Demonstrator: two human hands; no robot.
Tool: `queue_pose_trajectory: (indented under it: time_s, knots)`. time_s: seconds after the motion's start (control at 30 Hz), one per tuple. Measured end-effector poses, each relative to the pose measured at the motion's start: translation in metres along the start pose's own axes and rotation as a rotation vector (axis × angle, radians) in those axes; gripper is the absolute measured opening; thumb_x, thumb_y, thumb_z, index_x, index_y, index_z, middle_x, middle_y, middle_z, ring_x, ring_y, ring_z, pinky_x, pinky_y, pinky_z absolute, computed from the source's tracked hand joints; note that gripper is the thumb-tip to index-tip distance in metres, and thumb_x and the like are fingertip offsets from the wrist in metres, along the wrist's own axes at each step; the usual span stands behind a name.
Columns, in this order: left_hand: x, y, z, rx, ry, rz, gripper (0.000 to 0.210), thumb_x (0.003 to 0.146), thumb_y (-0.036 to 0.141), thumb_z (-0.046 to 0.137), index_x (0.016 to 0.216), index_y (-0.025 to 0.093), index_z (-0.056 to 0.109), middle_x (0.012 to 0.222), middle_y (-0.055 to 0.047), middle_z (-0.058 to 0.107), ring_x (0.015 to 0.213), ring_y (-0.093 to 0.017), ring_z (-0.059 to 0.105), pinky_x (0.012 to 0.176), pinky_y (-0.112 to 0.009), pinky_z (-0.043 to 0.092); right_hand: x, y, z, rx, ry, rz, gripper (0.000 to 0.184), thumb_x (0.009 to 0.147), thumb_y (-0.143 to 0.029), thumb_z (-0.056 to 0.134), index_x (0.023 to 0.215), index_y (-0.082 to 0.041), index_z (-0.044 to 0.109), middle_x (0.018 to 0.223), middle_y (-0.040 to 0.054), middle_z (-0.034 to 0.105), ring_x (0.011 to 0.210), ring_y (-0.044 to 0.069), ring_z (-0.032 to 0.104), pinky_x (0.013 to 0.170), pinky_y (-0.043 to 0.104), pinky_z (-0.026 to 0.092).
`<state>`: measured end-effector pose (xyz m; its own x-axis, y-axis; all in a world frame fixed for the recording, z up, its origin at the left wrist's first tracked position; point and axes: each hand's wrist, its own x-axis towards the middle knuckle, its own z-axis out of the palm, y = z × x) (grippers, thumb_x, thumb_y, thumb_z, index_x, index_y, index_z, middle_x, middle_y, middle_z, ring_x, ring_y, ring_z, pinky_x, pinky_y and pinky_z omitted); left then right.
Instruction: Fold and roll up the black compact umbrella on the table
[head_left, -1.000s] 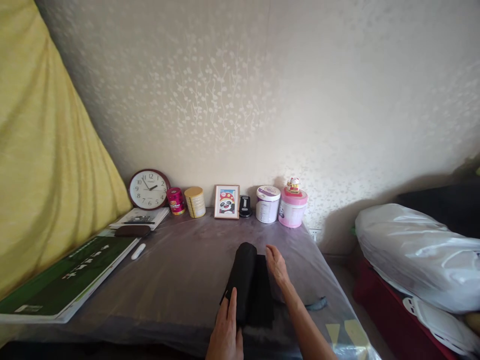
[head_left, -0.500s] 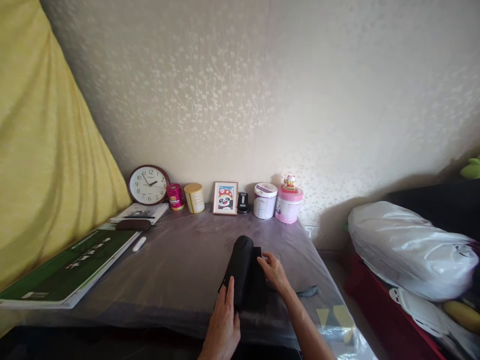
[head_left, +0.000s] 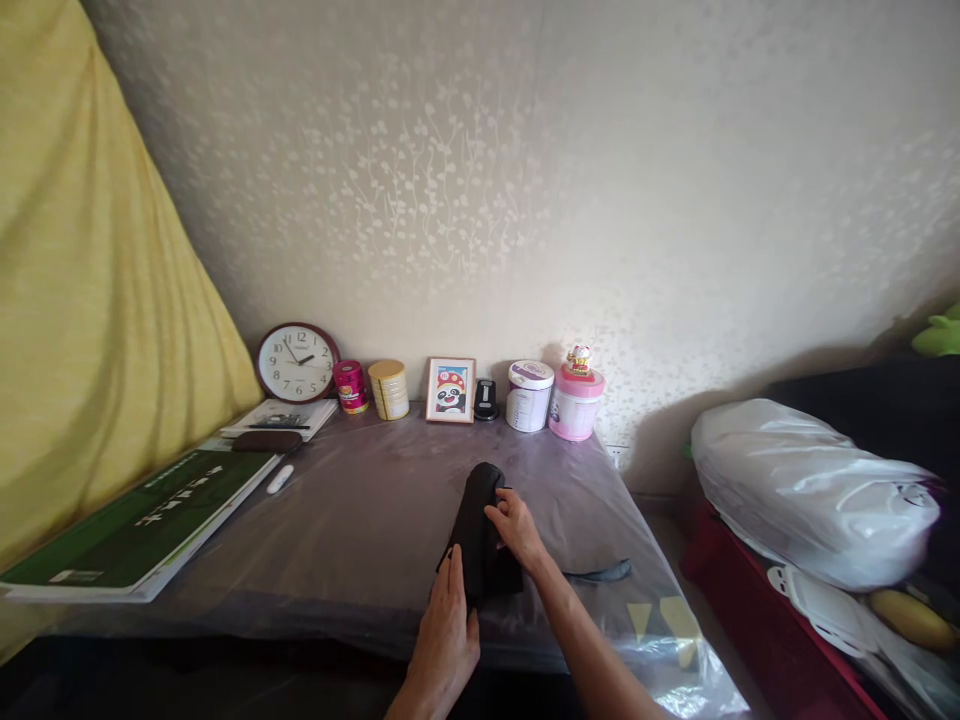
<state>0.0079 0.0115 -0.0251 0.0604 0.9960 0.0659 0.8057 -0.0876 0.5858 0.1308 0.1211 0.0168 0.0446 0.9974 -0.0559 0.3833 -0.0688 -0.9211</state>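
Just inside the table edge (head_left: 300,620), black roll (head_left: 472,528)

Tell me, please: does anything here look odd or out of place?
Mildly, the round clock: it stands at the back left of the table, by the wall, though such clocks usually hang. No spill shows around the black bundle.

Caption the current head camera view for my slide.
Left hand and right hand on a black bundle, framed panda picture behind.

A pale, sprig-patterned wall (head_left: 675,200) (softly lit, dimmer toward its upper left) rises behind a grey table (head_left: 352,520) with a glossy surface, while a yellow curtain (head_left: 112,300) hangs in folds at the left.
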Motion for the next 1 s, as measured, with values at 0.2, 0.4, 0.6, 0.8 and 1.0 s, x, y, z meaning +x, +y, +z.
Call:
queue_pose_trajectory:
  time_s: [0.2,0.4,0.6,0.8,1.0]
  knots:
    - [0.001,-0.004,0.000,0.029,0.001,0.007,0.067,0.075,0.014,0.032,0.138,0.001,0.013,0.144,-0.017,0.028,0.134,-0.022,0.026,0.106,-0.034,0.030,-0.001,-0.003,0.014,-0.020,0.025,-0.034,0.033,0.076,-0.014,0.053,0.109,-0.014,0.052,0.063,-0.0054,0.050,0.046,0.007,0.052,0.037,0.015,0.042]
    - [-0.001,-0.006,0.002,-0.032,0.069,-0.011,0.065,0.075,0.016,0.035,0.137,0.005,0.017,0.145,-0.017,0.025,0.132,-0.024,0.030,0.101,-0.035,0.038,-0.007,-0.006,0.020,0.030,-0.074,-0.027,0.036,0.077,-0.017,0.051,0.112,-0.016,0.048,0.066,-0.0064,0.054,0.038,0.007,0.054,0.036,0.017,0.045]
    - [0.000,-0.011,0.003,-0.103,0.172,0.047,0.056,0.073,0.017,0.038,0.129,0.009,0.030,0.145,-0.016,0.022,0.131,-0.025,0.031,0.102,-0.037,0.038,-0.008,-0.011,0.027,0.048,-0.178,-0.056,0.024,0.077,-0.015,0.049,0.100,-0.016,0.055,0.062,-0.0049,0.058,0.042,0.006,0.057,0.039,0.014,0.044]
    - [0.000,-0.008,-0.009,-0.204,0.133,0.023,0.075,0.074,0.017,0.040,0.140,0.014,0.004,0.145,-0.014,0.026,0.133,-0.023,0.029,0.105,-0.039,0.034,-0.014,-0.017,0.028,0.069,-0.231,-0.075,0.025,0.076,-0.011,0.044,0.098,-0.016,0.056,0.067,-0.0029,0.061,0.049,0.007,0.060,0.041,0.015,0.045]
    - [-0.003,-0.005,-0.016,-0.170,0.061,0.077,0.069,0.078,0.016,0.035,0.140,0.025,0.008,0.143,-0.007,0.029,0.130,-0.020,0.033,0.102,-0.037,0.037,-0.018,-0.023,0.027,0.033,-0.252,-0.128,0.027,0.077,-0.011,0.042,0.097,-0.018,0.058,0.068,-0.0023,0.063,0.052,0.010,0.060,0.045,0.018,0.046]
